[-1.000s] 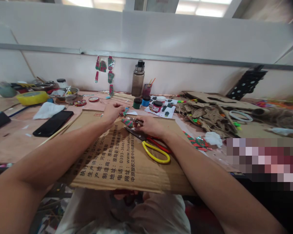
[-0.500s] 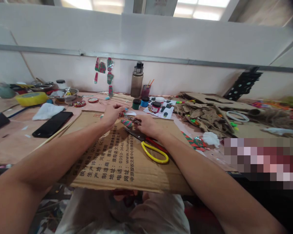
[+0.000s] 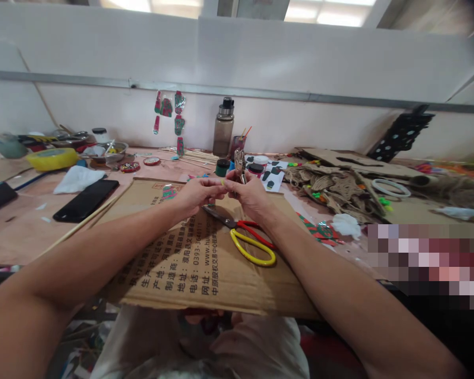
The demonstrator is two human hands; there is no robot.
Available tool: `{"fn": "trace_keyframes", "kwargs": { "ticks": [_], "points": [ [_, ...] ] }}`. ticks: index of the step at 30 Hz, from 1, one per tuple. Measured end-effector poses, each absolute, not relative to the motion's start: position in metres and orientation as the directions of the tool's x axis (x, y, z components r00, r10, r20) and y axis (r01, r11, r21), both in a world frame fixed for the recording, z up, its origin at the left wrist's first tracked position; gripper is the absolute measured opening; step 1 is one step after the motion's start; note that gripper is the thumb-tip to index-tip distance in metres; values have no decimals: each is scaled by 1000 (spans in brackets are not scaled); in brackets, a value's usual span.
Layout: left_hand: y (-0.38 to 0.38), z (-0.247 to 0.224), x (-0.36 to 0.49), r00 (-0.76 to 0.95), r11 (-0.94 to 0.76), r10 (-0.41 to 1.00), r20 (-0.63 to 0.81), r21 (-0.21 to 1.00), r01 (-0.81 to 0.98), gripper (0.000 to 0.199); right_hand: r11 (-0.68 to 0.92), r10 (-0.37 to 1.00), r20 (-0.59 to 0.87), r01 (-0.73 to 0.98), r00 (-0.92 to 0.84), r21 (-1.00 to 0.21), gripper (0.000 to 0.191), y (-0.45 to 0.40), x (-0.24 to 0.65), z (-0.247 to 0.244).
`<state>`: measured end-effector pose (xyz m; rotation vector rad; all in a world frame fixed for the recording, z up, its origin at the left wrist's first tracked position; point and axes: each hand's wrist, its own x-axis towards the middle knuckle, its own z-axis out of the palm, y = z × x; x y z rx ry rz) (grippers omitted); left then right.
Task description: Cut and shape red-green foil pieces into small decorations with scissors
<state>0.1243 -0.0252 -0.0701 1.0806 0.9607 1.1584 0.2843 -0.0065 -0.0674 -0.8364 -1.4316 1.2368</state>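
Observation:
My right hand (image 3: 249, 193) is closed around a shiny metal plier-like tool (image 3: 240, 162), which points up and away from me. Its exact kind is hard to make out. My left hand (image 3: 201, 193) meets the right one, fingers pinched together. A tiny yellowish bit (image 3: 223, 182) shows between the fingertips. Below the hands, scissors (image 3: 253, 247) with one yellow and one red handle lie on a printed cardboard sheet (image 3: 150, 284). Left of my left hand, a pink-and-green patterned piece (image 3: 169, 192) rests on the cardboard.
A black phone (image 3: 86, 201), white tissue (image 3: 79, 180) and yellow tape roll (image 3: 52, 159) lie to the left. Paint jars (image 3: 222, 167) and a bottle (image 3: 223, 129) stand behind the hands. Woven rope pieces (image 3: 347, 192) are heaped on the right.
Both hands have come together, the left moving right and nearer to me. The metal tool in my right hand now points upward. The scissors have stayed on the cardboard.

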Motion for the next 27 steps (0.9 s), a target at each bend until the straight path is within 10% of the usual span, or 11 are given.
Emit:
{"fn": "trace_keyframes", "kwargs": {
  "ticks": [19,27],
  "points": [
    [-31,-69,127,209,47,978,8,966,-255,33,245,937,280,-178,-208,-953,34,-4,284,-69],
    [-26,-74,119,187,-106,979,80,986,130,4,344,912,324,36,-250,-938,33,-4,294,-63]
  ]
}}
